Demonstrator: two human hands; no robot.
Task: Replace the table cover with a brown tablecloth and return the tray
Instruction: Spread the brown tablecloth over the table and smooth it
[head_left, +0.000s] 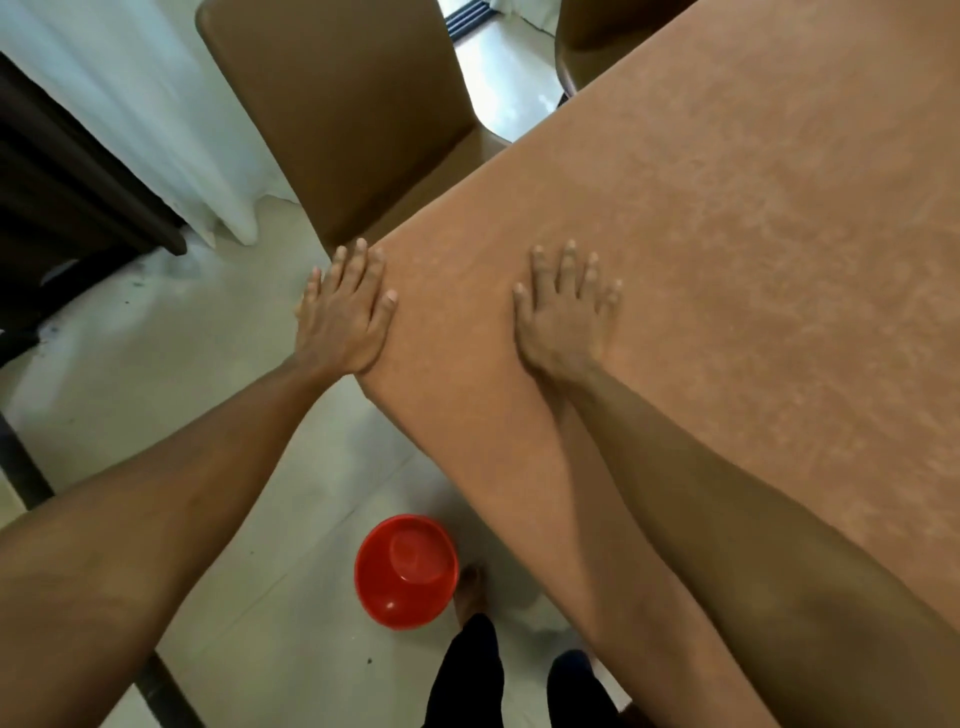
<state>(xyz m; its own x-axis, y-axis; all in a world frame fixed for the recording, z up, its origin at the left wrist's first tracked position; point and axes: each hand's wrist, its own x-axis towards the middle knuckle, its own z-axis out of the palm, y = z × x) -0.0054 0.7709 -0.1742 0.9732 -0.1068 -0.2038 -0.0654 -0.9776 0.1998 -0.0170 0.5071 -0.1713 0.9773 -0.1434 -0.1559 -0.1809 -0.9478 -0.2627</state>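
Red bowl (406, 570) sitting on floor (234, 338), nearer the person than L hand (345, 317), inside showing bare red plastic only. L hand lying wide open, fingers straight, pressing brown tablecloth (753, 234) at the surface corner. R hand (563, 312) also spreading flat, pressing cloth top, near L hand on its right. Tablecloth covering surface under both hands, hanging over near edge. Chair (337, 104) standing beyond L hand.

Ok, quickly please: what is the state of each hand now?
Left hand: open, fingers straight, pressing the brown tablecloth at the table corner.
Right hand: open, flat on top of the same cloth, holding nothing.
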